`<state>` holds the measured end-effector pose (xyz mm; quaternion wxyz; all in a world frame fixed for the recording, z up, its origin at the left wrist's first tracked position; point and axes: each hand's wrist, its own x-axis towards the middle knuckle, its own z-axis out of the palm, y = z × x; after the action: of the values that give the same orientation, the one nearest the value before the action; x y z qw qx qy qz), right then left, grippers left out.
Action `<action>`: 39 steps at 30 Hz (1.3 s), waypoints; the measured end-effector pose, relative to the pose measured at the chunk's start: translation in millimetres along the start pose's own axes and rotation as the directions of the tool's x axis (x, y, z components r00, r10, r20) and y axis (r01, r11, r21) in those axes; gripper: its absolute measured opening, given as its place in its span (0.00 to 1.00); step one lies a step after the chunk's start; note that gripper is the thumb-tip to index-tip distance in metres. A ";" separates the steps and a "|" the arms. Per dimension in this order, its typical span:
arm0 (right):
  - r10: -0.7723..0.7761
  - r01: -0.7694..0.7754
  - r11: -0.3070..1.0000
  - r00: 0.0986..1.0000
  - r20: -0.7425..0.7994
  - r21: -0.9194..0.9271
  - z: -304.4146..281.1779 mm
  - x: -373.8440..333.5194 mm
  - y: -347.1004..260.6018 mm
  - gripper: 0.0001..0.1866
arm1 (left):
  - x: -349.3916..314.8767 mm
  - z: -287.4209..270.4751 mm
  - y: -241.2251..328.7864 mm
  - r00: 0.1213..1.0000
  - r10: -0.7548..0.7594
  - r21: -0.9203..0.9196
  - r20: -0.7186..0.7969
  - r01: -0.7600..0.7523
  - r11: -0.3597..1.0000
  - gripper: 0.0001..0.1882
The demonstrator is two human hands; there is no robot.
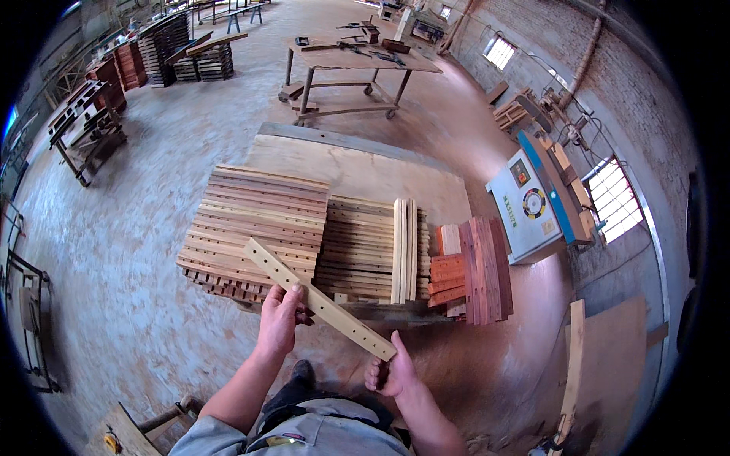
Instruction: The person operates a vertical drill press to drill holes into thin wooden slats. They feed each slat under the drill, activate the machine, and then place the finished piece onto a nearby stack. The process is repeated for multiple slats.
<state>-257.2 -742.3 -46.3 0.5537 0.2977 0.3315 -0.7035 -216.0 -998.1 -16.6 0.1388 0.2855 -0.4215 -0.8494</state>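
Note:
A pale wooden slat (344,320) with a row of drilled holes slants between my two hands, its far end up to the left. My left hand (280,318) is closed around its middle, thumb on the upper face. At the lower right end, my right hand (393,370) grips it with the thumb along the edge and the fingers curled beneath. Just beyond lies a broad stack of drilled slats (262,209), and the far end of the held slat overlaps it in view. Beside it is a second stack (357,251), with a few pale slats (405,247) laid across its right side.
Reddish slats (487,266) sit at the right end of the plywood-topped table (365,171). A blue and grey machine (532,201) stands right of it. Farther off is a wheeled table (357,59) with tools. A tall board (574,365) leans at the lower right.

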 end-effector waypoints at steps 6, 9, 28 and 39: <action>0.006 -0.005 1.000 1.000 -0.022 0.018 -0.1 0.6 -0.5 0.41 | -1.9 4.9 2.4 0.999 -0.033 -0.006 -0.025 0.032 0.999 0.11; 0.007 -0.007 0.999 1.000 -0.005 0.037 0.3 0.1 -1.2 0.41 | -2.4 5.6 2.4 0.999 -0.031 -0.009 -0.016 0.031 0.999 0.12; -0.004 0.003 1.000 0.999 0.036 0.029 -5.0 3.4 2.1 0.41 | -4.5 -3.1 -1.1 0.999 -0.044 -0.003 -0.009 0.044 0.999 0.12; -0.076 0.077 0.993 0.997 0.016 -0.088 -15.1 5.6 6.6 0.41 | -7.6 -4.4 0.3 0.999 0.005 0.026 0.043 -0.006 1.000 0.13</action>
<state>-251.1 -734.6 -60.7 0.5409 0.2556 0.3699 -0.7108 -207.4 -997.5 -15.6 0.1282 0.2678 -0.4364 -0.8494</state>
